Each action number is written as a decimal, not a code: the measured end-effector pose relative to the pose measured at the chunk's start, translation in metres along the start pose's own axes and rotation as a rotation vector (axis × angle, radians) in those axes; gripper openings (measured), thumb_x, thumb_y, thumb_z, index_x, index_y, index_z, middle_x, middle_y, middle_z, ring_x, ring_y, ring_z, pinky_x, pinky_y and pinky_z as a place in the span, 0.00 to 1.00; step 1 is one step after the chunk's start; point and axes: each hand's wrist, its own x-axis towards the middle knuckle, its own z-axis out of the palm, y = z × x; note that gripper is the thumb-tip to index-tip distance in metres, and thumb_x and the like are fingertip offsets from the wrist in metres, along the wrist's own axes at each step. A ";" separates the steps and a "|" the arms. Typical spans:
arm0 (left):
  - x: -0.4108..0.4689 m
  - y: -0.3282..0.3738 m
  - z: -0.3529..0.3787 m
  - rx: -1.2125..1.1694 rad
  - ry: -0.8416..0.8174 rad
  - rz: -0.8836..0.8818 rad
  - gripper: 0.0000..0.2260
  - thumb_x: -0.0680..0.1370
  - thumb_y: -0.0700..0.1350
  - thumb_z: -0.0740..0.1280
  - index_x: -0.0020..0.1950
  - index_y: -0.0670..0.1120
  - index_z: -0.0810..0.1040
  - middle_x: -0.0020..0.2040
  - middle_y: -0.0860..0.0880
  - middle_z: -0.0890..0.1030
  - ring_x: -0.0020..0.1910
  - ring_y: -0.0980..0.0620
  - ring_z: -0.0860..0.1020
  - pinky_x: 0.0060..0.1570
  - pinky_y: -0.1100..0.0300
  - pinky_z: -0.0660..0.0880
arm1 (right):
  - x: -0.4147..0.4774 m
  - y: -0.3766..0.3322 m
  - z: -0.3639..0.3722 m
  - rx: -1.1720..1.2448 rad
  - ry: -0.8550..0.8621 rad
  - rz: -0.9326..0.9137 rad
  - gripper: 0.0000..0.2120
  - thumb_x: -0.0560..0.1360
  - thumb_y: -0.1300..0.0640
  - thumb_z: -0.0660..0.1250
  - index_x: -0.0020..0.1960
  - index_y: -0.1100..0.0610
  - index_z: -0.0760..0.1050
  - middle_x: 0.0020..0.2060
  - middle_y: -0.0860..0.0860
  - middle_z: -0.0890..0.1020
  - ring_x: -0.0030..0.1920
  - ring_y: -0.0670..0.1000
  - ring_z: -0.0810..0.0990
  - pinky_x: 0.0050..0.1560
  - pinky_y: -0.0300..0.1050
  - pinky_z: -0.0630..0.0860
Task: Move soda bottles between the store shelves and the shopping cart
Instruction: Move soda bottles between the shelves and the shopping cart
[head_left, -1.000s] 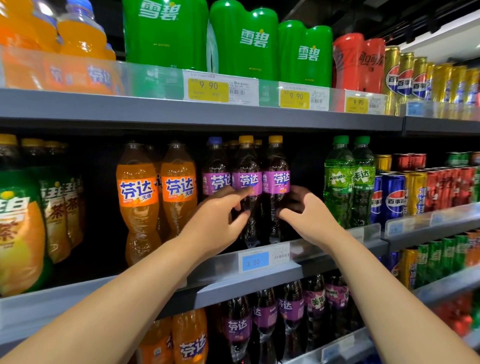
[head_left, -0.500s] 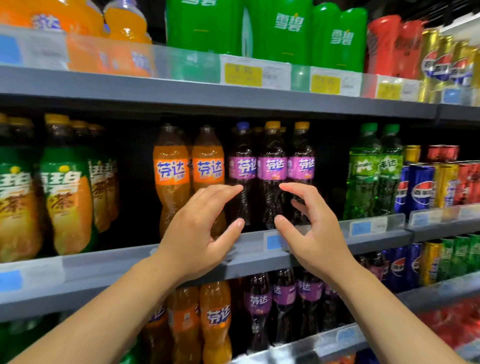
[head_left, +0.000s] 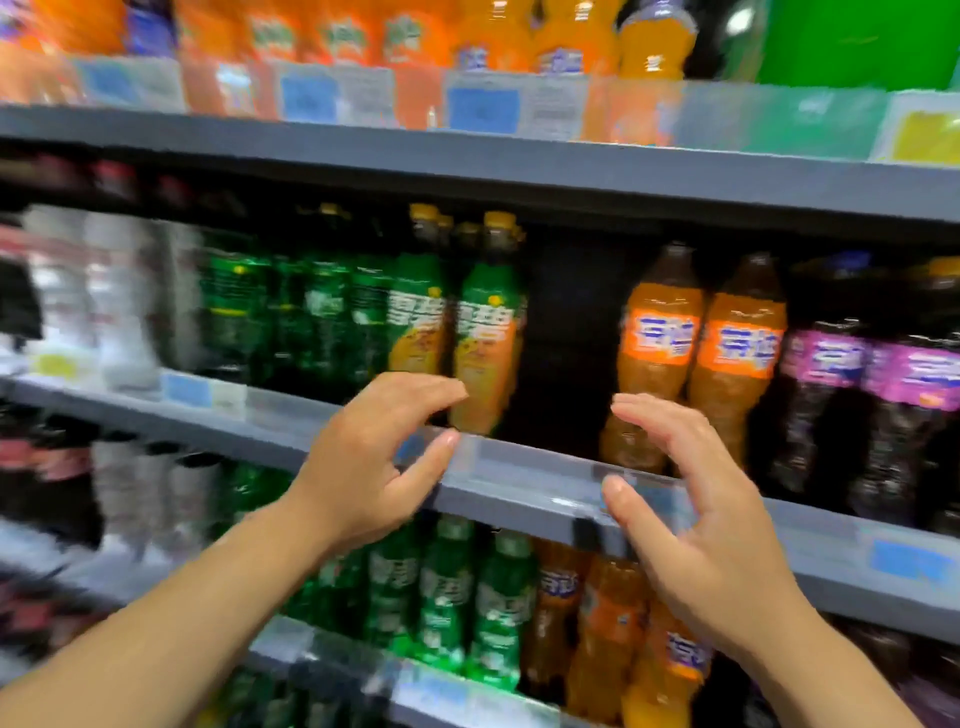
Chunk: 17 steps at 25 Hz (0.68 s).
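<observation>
My left hand (head_left: 374, 462) and my right hand (head_left: 696, 514) hover empty in front of the middle shelf's front edge (head_left: 519, 483), fingers spread and curved toward each other. Behind them is a dark gap on the shelf. Left of the gap stands a green-and-orange bottle (head_left: 485, 332), close behind my left fingertips. To the right of the gap two orange soda bottles (head_left: 654, 353) stand, then purple-labelled dark soda bottles (head_left: 826, 374). The view is motion-blurred. No shopping cart shows.
Green bottles (head_left: 322, 317) and white-labelled bottles (head_left: 62, 296) fill the middle shelf to the left. Orange bottles (head_left: 566, 36) line the top shelf above blue price tags. The lower shelf holds green bottles (head_left: 498, 597) and orange bottles (head_left: 608, 623).
The view has swung left along the shelves. Both hands have pulled back from the purple-labelled bottles and now hover in front of the gap between green-orange and orange bottles, still empty.
</observation>
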 end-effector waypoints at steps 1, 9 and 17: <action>-0.008 -0.016 -0.020 0.038 0.006 -0.044 0.18 0.80 0.51 0.63 0.65 0.42 0.79 0.62 0.49 0.80 0.63 0.51 0.76 0.66 0.63 0.69 | 0.007 -0.010 0.016 0.027 -0.011 -0.021 0.21 0.75 0.53 0.68 0.68 0.50 0.75 0.67 0.40 0.75 0.72 0.43 0.71 0.71 0.37 0.65; -0.076 -0.130 -0.170 0.181 0.028 -0.223 0.20 0.80 0.52 0.62 0.66 0.42 0.77 0.64 0.47 0.78 0.64 0.51 0.74 0.66 0.68 0.66 | 0.069 -0.107 0.176 0.133 -0.054 -0.138 0.17 0.77 0.51 0.66 0.64 0.53 0.76 0.63 0.45 0.77 0.67 0.44 0.73 0.68 0.36 0.67; -0.134 -0.246 -0.302 0.251 -0.036 -0.308 0.22 0.81 0.55 0.63 0.72 0.47 0.70 0.66 0.54 0.75 0.65 0.58 0.72 0.63 0.67 0.67 | 0.115 -0.213 0.328 0.224 -0.056 -0.098 0.16 0.81 0.44 0.63 0.67 0.47 0.73 0.65 0.40 0.75 0.69 0.41 0.72 0.69 0.40 0.67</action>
